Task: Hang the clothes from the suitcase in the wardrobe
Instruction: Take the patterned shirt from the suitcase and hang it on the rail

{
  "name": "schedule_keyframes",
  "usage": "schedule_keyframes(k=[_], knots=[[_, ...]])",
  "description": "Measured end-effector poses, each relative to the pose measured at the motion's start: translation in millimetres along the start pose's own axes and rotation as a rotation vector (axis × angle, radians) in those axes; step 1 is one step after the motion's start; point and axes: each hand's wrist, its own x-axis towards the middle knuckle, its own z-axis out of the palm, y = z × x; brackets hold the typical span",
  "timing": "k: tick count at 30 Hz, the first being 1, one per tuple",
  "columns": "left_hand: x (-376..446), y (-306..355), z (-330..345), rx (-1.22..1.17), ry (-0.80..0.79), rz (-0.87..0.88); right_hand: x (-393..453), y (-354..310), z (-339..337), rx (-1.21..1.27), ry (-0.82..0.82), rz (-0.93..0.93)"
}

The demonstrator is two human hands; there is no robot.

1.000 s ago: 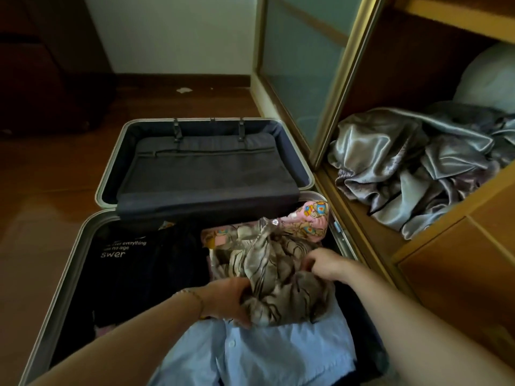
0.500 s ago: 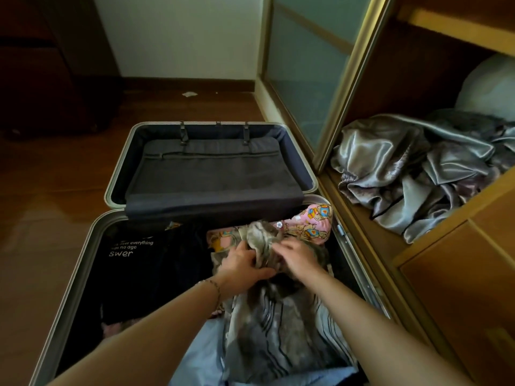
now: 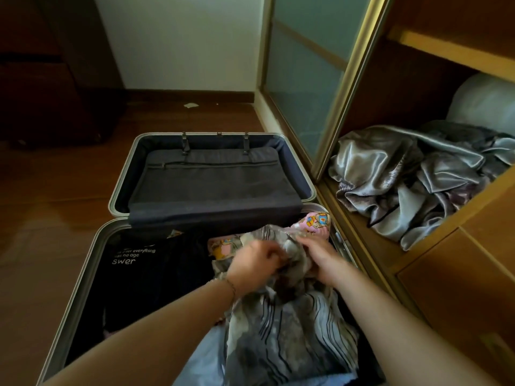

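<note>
1. Both hands are bunched into the same patterned grey blouse: the left hand grips a fold of it, and the right hand curls round the cloth just beside it, over the right half of the open suitcase.
2. Motion blurs the fingers, so which part of the blouse they hold is unclear, perhaps the collar.
3. Better to find the shoulders first, then lift straight up so the hem clears the blue shirt underneath.
4. Shake it loose before turning to the wardrobe at the right, where grey satin cloth lies heaped on a shelf.
</note>
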Motion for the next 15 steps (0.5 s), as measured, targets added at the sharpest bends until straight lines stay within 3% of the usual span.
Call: schedule_keyframes(k=[2,4,7,8,10,12,15], knots=[[17.6,-6.4,-13.5,-0.036,0.158,0.035,-8.1,-15.2,-6.1,0.061,-0.135,0.082],[32.4,-6.4,-26.2,0.059,0.080,0.095,-18.2,-30.6,-8.7,0.016,-0.303,0.103],[46.1,-0.8,-35.1,0.354,-0.066,0.124,-27.8,-52.6,-9.7,-0.095,-0.539,-0.033],[48.1,0.5,-37.2,0.314,-0.056,0.104,-31.2,-59.5,-10.8,-0.139,-0.586,-0.072],[48.0,5.2,-46.6,-0.126,0.003,-0.083,-33.6,-69.5,-16.9,-0.228,-0.586,-0.122],[45.2,9.6,-62.8,-0.615,0.063,-0.310,-24.8,-70.9,-25.8,-0.328,-0.482,-0.143],[40.1,7.7,-84.5,-0.713,0.079,-0.368,-11.4,-59.8,-31.0,-0.472,-0.205,-0.158]])
